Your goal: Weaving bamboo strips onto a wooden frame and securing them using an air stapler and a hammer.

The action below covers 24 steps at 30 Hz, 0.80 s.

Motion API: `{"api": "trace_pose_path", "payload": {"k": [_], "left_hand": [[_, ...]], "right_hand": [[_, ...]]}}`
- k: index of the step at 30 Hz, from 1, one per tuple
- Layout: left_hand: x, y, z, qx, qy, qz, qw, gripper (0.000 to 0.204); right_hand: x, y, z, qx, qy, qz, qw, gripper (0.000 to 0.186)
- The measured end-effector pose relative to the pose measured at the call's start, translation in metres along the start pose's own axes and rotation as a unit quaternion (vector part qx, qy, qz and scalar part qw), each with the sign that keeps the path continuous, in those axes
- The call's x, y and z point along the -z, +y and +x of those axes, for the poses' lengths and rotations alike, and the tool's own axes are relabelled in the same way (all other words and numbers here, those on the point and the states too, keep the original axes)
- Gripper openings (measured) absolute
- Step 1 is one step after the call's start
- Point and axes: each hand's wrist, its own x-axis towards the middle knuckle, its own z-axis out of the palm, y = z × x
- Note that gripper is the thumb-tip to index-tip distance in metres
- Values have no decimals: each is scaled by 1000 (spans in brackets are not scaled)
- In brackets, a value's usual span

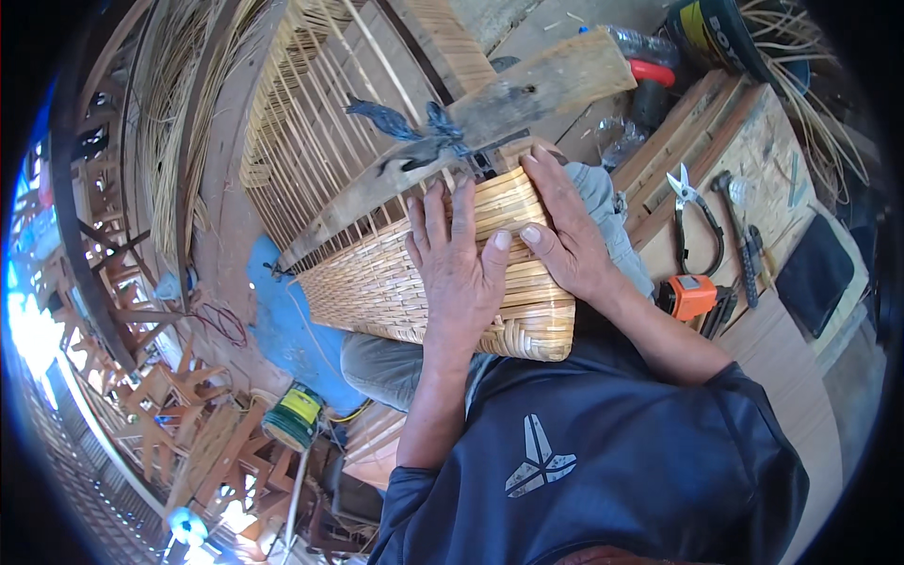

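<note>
This looks like a craft workshop for cane weaving and woodwork. A honey-coloured woven cane piece (367, 282) is only partly filled in, its thin bare rods running on past the close weave, and long bundles of straw-coloured strips (169, 113) lie at the upper left. A jumbled stack of reddish-brown wooden frames (179, 414) fills the lower left, near a green bucket with a yellow label (293, 414). On the right, hand tools lie out on a pale, wood-topped table (777, 132): black-handled pruning shears (688, 195), a dark-handled hammer (740, 231) and a boxy orange tape measure (692, 296).
</note>
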Motion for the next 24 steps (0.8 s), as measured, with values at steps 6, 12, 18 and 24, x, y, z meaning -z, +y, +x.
{"api": "trace_pose_path", "payload": {"k": [6,12,18,24], "left_hand": [[5,-3,0,-13,-44,0,999,65],[1,-7,-5,-44,-41,-4,998,67],[1,0,-8,-4,-53,-30,998,68],[2,3,-8,17,-59,-26,998,68]], "right_hand": [[4,3,-3,2,-33,-41,999,63],[21,11,-6,-65,49,233,969,59],[33,30,1,-103,50,172,978,62],[29,24,6,-10,-30,-44,999,59]]}}
